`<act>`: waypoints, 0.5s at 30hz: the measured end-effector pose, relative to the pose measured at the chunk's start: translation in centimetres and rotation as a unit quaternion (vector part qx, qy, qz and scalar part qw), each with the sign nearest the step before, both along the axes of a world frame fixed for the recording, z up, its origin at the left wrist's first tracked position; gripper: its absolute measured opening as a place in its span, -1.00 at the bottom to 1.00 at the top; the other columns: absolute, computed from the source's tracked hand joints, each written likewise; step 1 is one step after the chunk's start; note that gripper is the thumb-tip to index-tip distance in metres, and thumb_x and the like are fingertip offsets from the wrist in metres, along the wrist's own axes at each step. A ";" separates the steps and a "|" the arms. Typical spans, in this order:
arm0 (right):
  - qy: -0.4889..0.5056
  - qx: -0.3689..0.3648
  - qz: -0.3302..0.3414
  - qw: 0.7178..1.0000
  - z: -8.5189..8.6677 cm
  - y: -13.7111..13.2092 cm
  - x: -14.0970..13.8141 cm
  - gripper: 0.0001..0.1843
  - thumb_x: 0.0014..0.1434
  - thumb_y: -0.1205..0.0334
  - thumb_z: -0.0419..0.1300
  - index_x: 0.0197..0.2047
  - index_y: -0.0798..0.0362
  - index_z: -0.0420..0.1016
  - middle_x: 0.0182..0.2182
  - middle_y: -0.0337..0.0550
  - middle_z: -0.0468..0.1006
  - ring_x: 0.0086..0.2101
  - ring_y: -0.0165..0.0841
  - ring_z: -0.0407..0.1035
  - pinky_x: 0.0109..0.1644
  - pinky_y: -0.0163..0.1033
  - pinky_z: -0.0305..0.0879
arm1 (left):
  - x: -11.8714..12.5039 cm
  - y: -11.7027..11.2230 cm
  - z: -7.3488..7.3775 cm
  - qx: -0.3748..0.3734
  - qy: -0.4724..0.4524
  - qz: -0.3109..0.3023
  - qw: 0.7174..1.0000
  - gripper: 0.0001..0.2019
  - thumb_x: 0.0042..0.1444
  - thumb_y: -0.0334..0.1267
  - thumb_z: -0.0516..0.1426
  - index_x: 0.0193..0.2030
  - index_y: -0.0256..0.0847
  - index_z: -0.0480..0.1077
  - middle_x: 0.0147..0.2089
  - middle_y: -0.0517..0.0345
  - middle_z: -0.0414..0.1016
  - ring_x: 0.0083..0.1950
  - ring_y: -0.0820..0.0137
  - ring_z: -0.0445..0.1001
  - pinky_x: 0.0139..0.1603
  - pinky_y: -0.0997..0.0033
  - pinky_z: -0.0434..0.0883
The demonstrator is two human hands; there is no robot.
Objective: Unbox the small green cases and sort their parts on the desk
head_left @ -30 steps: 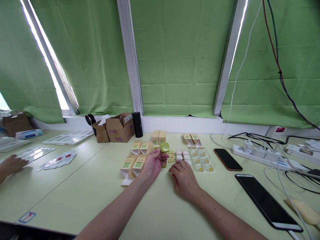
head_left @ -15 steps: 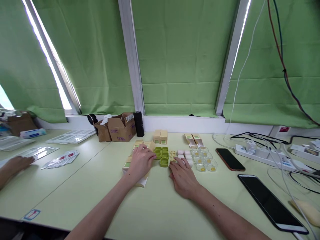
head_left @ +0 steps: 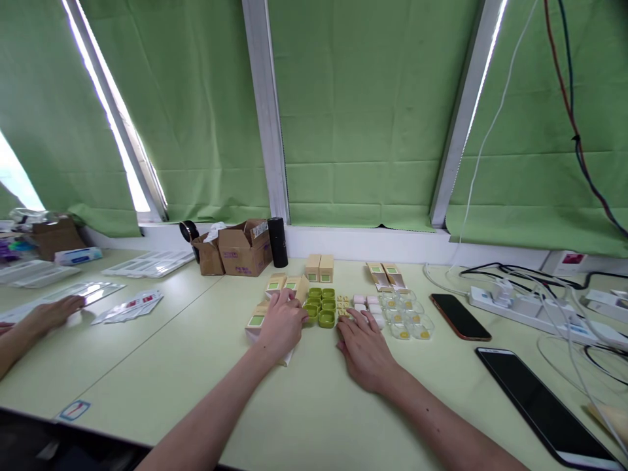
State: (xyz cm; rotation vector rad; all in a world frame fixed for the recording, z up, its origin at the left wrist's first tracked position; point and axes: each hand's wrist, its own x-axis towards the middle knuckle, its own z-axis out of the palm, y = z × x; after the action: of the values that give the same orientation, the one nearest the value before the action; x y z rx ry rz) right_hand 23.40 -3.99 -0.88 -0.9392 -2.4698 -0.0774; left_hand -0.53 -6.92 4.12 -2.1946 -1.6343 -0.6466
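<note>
My left hand (head_left: pixel 282 325) is closed, its fingertips at the left edge of a small green square cup (head_left: pixel 311 314). That cup is at the front left of a block of several matching green cups (head_left: pixel 328 305). Under and behind this hand are cream cardboard boxes with green labels (head_left: pixel 256 320), partly hidden. My right hand (head_left: pixel 367 348) rests low on the table, fingers stretched out, beside small yellow pieces (head_left: pixel 342 301) and pale pink-white blocks (head_left: pixel 373 309). Its fingers hide part of both groups. Clear plastic cups with yellow bits inside (head_left: pixel 401 314) stand further right.
Two upright boxes (head_left: pixel 319 268) and two flatter packs (head_left: pixel 386 277) stand behind. Phones (head_left: pixel 460 316) and a power strip with cables (head_left: pixel 530 314) lie right. At left are cardboard cartons (head_left: pixel 244 252), a black cylinder (head_left: pixel 277 243), sachets (head_left: pixel 130 306) and another person's hand (head_left: pixel 56 313).
The view has shifted slightly. My left hand has come down and forward, and a green cup now shows at the block's front left. My right hand stays nearly in place.
</note>
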 end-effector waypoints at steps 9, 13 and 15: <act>-0.012 -0.023 0.004 1.000 0.2 -0.1 0.2 -0.66 0.37 0.31 0.07 0.18 0.05 0.42 0.19 -0.01 0.51 0.35 -0.05 0.11 0.47 0.11 -0.17 | -0.2 -0.3 0.3 -0.071 0.069 0.058 0.993 -0.73 0.22 -0.44 0.15 -0.40 -0.11 0.64 -0.27 -0.07 0.63 0.10 0.01 0.29 0.02 0.00 0.20; -0.015 -0.025 0.002 1.000 0.3 -0.1 0.2 -0.65 0.36 0.31 0.08 0.18 0.03 0.42 0.19 0.00 0.51 0.35 -0.07 0.11 0.47 0.10 -0.16 | 0.1 -0.2 0.4 -0.082 0.089 0.064 0.991 -0.73 0.24 -0.42 0.14 -0.37 -0.10 0.64 -0.25 -0.06 0.63 0.12 0.02 0.28 0.03 0.02 0.18; -0.013 -0.027 0.001 1.000 0.4 -0.1 0.2 -0.65 0.36 0.31 0.08 0.18 0.03 0.42 0.19 0.00 0.52 0.35 -0.07 0.11 0.46 0.10 -0.15 | 0.1 0.0 0.3 -0.084 0.093 0.061 0.990 -0.73 0.24 -0.40 0.15 -0.37 -0.09 0.65 -0.25 -0.08 0.62 0.11 0.01 0.28 0.03 0.01 0.18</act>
State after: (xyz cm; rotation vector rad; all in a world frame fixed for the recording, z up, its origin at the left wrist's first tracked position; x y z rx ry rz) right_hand 23.60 -4.10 -0.49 -0.9632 -2.5087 -0.0221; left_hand -0.40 -6.96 4.47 -2.1707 -1.7624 -0.2710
